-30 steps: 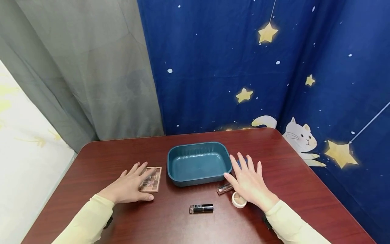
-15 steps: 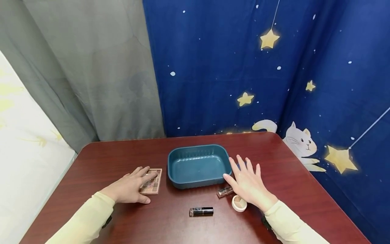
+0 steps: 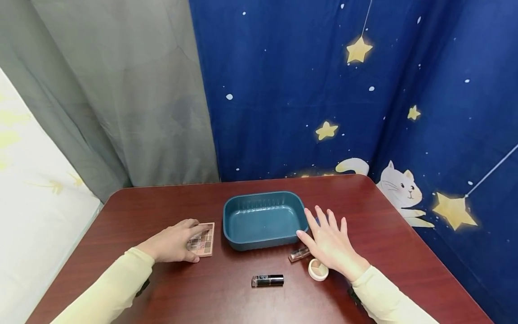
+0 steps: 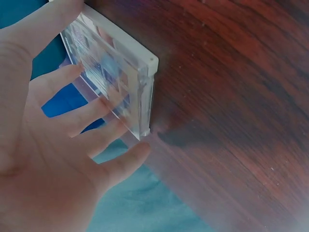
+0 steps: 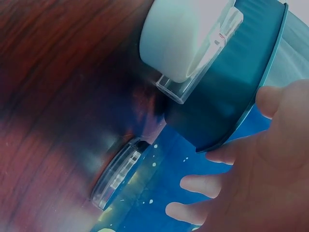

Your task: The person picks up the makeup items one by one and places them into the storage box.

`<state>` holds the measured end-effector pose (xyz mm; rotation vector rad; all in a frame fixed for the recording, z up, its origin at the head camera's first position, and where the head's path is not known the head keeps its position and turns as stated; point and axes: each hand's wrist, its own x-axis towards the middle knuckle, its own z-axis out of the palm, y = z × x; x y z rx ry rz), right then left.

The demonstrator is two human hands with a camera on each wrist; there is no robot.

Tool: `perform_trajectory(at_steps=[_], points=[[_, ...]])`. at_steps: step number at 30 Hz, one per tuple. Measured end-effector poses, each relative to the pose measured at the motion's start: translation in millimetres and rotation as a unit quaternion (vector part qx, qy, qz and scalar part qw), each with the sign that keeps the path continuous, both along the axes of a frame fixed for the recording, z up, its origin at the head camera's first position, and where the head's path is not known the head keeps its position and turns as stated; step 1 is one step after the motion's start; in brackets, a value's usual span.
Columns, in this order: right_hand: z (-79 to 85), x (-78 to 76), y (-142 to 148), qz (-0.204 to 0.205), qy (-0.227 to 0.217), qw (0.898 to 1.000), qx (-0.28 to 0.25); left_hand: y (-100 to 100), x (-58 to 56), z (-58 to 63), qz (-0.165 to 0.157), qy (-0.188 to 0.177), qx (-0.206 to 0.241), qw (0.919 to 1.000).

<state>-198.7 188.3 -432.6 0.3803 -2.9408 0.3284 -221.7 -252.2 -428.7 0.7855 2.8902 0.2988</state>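
My left hand (image 3: 171,240) reaches over an eyeshadow palette (image 3: 207,245) lying on the table. In the left wrist view, the thumb lies at one edge of the palette (image 4: 111,67), and spread fingers reach over its clear lid; firm contact cannot be made out. My right hand (image 3: 329,243) is spread with straight fingers beside a teal tray (image 3: 259,245), holding nothing. Below that hand are a clear-ended cosmetic tube (image 3: 298,254) and a white round pot (image 3: 318,270) with beige sections. A round flat case (image 5: 120,174) with a blue top is partly hidden behind the fingers.
A black lipstick-like tube (image 3: 267,281) with a clear end lies in front of the tray. The reddish-brown table (image 3: 170,202) backs onto a grey curtain (image 3: 162,112) and a blue starry curtain (image 3: 275,112).
My left thumb and fingers have drawn closer together around the palette. The right hand stays about where it was. The head view has tilted slightly.
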Motion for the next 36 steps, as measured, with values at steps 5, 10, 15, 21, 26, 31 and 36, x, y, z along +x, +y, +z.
perform_trajectory(at_steps=[5,10,15,21,26,31,36], points=[[-0.8,-1.4,0.6,0.001,0.000,1.000,0.005,3.5,-3.4,0.6,0.009,0.015,-0.011,0.9998],[-1.3,-0.6,0.5,0.002,0.002,1.000,0.005,6.2,-2.2,-0.2,0.020,0.021,-0.011,0.9995],[-0.4,-0.6,0.5,0.001,0.000,1.000,0.006,8.6,-0.5,2.1,0.023,0.032,-0.006,0.9992],[0.2,-1.5,0.1,-0.001,-0.003,1.000,0.008,10.9,1.6,8.4,0.027,0.050,0.000,0.9984],[-0.7,-0.9,0.7,-0.002,-0.007,1.000,0.006,14.7,5.2,14.4,0.026,0.045,-0.009,0.9986],[-0.3,-0.8,1.0,-0.004,-0.004,1.000,0.006,17.3,8.8,19.6,0.019,0.068,-0.009,0.9975],[-0.4,-1.5,2.1,-0.005,-0.002,1.000,0.011,17.4,11.1,24.0,0.023,0.090,-0.004,0.9956]])
